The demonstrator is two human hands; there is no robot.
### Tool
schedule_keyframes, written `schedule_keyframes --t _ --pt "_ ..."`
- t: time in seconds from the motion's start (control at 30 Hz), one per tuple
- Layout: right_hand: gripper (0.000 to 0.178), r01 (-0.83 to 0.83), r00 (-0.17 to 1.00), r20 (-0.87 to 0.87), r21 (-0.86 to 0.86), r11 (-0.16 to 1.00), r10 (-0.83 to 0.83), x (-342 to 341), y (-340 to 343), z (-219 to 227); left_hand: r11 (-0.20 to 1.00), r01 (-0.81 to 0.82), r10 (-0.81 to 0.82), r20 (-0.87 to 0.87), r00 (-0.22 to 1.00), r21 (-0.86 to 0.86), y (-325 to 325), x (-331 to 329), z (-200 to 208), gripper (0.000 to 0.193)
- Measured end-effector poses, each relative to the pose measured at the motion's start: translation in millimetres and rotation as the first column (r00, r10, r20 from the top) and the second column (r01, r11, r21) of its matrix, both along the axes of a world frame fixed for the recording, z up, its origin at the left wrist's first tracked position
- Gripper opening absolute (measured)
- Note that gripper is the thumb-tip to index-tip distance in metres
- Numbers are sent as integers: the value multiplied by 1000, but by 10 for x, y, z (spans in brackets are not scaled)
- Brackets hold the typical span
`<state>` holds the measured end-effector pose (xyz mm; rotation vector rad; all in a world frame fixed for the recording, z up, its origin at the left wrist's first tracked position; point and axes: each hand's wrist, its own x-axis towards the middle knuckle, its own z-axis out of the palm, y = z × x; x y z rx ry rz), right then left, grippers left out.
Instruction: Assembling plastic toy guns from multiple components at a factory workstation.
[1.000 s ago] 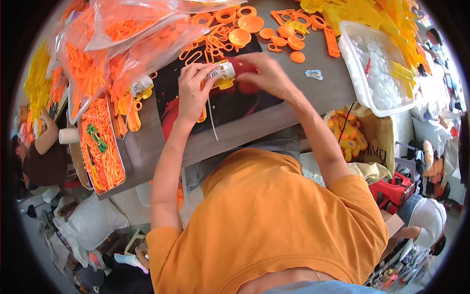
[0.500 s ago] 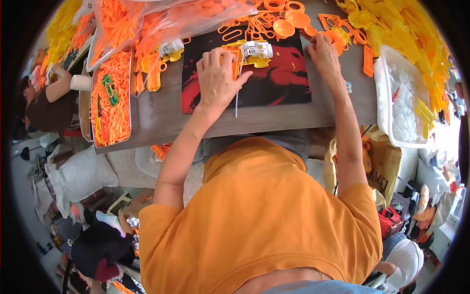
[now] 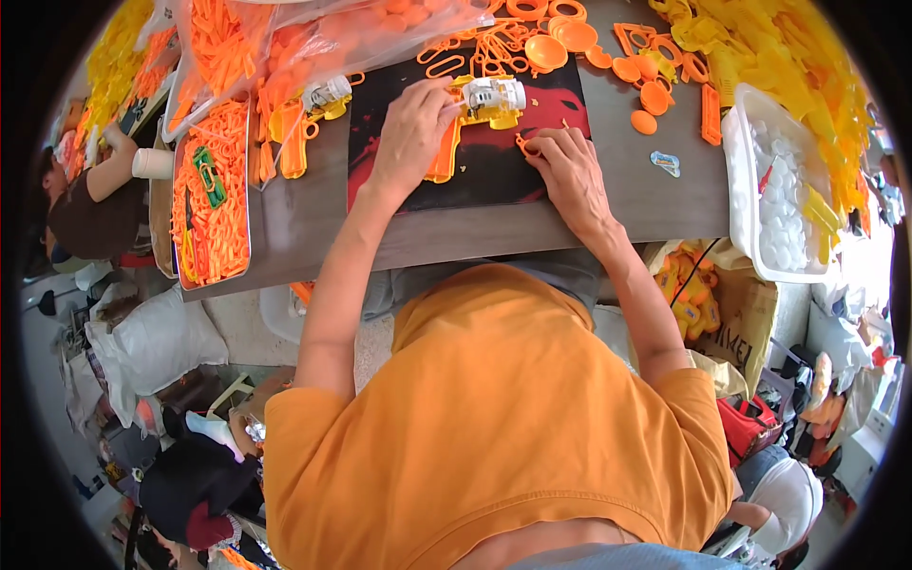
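On a black-and-red mat [image 3: 380,195] lies a yellow-and-orange plastic toy body [image 3: 443,161] with a white cylindrical unit [image 3: 495,97] at its far right end. My left hand [image 3: 408,141] is closed at the left side of this body. A thin pale strip [image 3: 450,111] shows at its fingertips, pointing toward the white unit; the rest of the strip is hidden. To the right, low over the mat, my right hand [image 3: 572,179] is closed, pinching a small orange plastic piece [image 3: 522,142] that sticks out from its fingertips.
At left stands a tray of small orange parts [image 3: 250,228] beside a similar toy body [image 3: 294,152]. Orange rings and discs [image 3: 655,98] lie at the back right. A white bin [image 3: 741,233] holds translucent parts. Yellow parts [image 3: 769,57] are heaped behind it. Another person [image 3: 95,204] sits far left.
My right hand has come from the orange discs to the mat with a small orange piece. The left hand has shifted slightly up, and the pale strip no longer hangs toward me.
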<state>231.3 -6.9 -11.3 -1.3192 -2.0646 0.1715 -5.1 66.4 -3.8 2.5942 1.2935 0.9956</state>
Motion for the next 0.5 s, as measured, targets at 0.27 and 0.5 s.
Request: schedule_keyframes --t 0.27,0.5 --pt "27 9 990 -140 79 997 2 -478 59 122 999 -53 51 142 989 9 -125 77 -52 19" --pt "28 28 997 -81 163 986 -15 -632 170 25 1000 -29 27 178 984 9 -136 68 -84 17"
